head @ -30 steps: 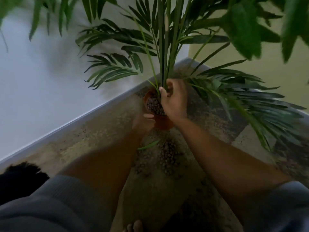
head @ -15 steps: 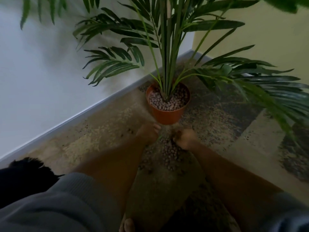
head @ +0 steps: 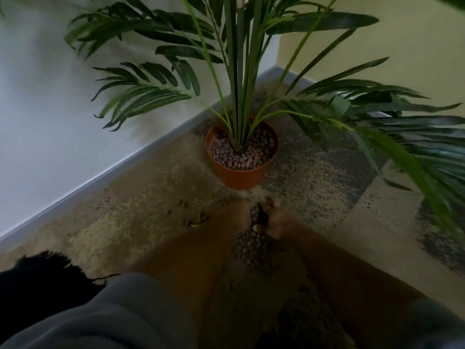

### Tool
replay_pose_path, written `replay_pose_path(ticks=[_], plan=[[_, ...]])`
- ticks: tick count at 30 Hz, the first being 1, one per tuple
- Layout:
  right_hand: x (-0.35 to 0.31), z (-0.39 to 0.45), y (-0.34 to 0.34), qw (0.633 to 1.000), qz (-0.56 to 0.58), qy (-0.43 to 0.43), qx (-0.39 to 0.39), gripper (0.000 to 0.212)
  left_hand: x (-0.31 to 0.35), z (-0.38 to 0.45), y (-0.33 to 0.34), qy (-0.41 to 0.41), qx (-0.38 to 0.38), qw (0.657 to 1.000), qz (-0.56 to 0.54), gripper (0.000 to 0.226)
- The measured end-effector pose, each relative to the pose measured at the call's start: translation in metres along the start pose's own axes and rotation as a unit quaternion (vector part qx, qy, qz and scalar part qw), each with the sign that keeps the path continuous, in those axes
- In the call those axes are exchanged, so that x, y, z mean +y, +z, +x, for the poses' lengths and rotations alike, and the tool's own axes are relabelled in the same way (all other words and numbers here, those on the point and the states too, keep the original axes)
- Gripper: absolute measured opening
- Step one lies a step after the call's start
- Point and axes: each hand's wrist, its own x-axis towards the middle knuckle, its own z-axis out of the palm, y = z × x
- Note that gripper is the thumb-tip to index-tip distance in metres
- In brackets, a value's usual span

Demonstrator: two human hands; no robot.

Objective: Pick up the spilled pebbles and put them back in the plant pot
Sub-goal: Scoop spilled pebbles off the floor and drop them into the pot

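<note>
An orange plant pot (head: pixel 240 178) stands on the carpet in the room corner, filled with brownish pebbles around the stems of a palm plant (head: pixel 239 71). A heap of spilled pebbles (head: pixel 254 245) lies on the carpet just in front of the pot. My left hand (head: pixel 239 215) and my right hand (head: pixel 275 220) are down on the far end of that heap, cupped toward each other with pebbles between them. A few stray pebbles (head: pixel 198 219) lie to the left of my left hand.
A white wall with a grey skirting board (head: pixel 100 180) runs along the left, a yellow wall (head: pixel 402 46) behind right. Long palm fronds (head: pixel 402 137) hang low over the carpet on the right. A dark object (head: pixel 42 280) sits at the lower left.
My right hand left the pot rim and came down to the spilled heap. Both hands have closed in together on the pebbles. The camera view has moved closer.
</note>
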Motion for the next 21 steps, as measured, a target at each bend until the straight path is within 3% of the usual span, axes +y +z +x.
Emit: replay_pose_path(ticks=[10, 14, 21], plan=[[-0.005, -0.001, 0.009, 0.991, 0.098, -0.073, 0.055, 0.026, -0.003, -0.001, 0.009, -0.012, 0.0, 0.997, 0.071, 0.037], [-0.007, -0.001, 0.009, 0.982, 0.155, -0.09, 0.064, 0.027, -0.004, -0.007, 0.005, -0.02, -0.004, 0.997, 0.08, 0.033], [-0.015, -0.008, 0.011, 0.992, 0.057, -0.1, 0.056, 0.028, -0.004, -0.018, -0.003, -0.017, -0.037, 0.998, 0.054, 0.033]])
